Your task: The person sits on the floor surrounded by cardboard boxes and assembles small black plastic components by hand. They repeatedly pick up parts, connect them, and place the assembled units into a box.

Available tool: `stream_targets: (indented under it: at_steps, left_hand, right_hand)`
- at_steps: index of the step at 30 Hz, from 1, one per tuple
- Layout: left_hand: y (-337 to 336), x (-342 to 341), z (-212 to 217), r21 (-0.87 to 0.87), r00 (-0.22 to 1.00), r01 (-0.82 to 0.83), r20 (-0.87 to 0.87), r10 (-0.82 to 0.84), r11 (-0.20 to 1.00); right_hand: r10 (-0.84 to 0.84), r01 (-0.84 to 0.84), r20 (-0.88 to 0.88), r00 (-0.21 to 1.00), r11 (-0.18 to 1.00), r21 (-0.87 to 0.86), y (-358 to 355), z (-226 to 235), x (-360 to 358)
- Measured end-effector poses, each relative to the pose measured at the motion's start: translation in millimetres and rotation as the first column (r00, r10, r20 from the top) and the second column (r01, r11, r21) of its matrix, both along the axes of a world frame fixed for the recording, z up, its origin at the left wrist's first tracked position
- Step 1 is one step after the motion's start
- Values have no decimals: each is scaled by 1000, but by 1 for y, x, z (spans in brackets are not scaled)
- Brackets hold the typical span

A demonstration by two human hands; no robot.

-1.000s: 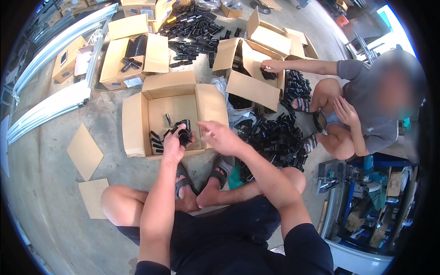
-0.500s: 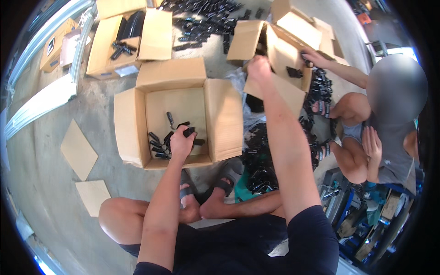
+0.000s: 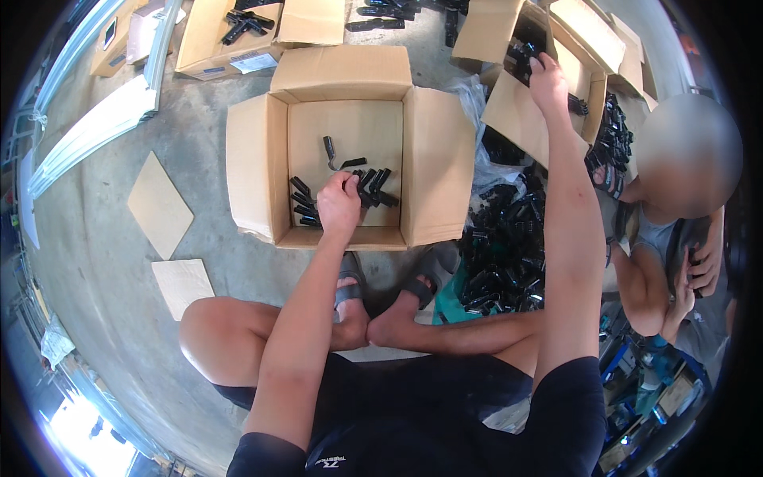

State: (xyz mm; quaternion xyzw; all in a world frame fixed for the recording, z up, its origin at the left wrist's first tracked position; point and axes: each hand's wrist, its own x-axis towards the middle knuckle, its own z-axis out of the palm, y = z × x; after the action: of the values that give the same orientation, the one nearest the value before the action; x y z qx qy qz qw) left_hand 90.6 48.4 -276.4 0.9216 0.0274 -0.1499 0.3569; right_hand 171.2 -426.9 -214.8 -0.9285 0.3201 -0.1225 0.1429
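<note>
An open cardboard box (image 3: 346, 135) stands in front of my feet, with several short black tubular parts (image 3: 381, 188) on its floor, some with a curved metal end. Inside it, my left hand (image 3: 340, 203) is closed, its fingertips against a black part in the pile. My right hand (image 3: 548, 78) reaches far to the right, over a second open carton (image 3: 517, 111). Its fingers are bent at more black parts (image 3: 524, 49) in there; whether they grip one is hidden.
A heap of black parts (image 3: 501, 262) lies on green sheeting right of my feet, beside clear plastic (image 3: 493, 175). A co-worker (image 3: 675, 238) sits at the right. Cardboard pieces (image 3: 160, 205) lie on the floor at left; another carton (image 3: 226, 52) stands behind.
My view has shifted, so the boxes appear higher and further right. Black parts now lie in view right of my left hand. The co-worker's hand has drawn back from the second carton.
</note>
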Motion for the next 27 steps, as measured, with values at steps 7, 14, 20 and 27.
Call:
stream_targets:
  at_steps: [7,14,20,27]
  left_hand:
    - [-10,-13,53,-211,965,20,260,36,977]
    - [-26,1,206,-897,995,49,5,-99,439]
    - [51,17,294,-871,999,-24,-41,-24,491]
    - [96,16,309,-959,978,-209,-205,43,191]
  right_hand:
    - [205,-261,233,950,936,238,107,111,-82]
    - [167,-511,486,858,175,841,267,166,-158]
    - [221,-564,566,794,-77,822,329,191,-160]
    - [525,-487,110,844,665,566,363,34,-102]
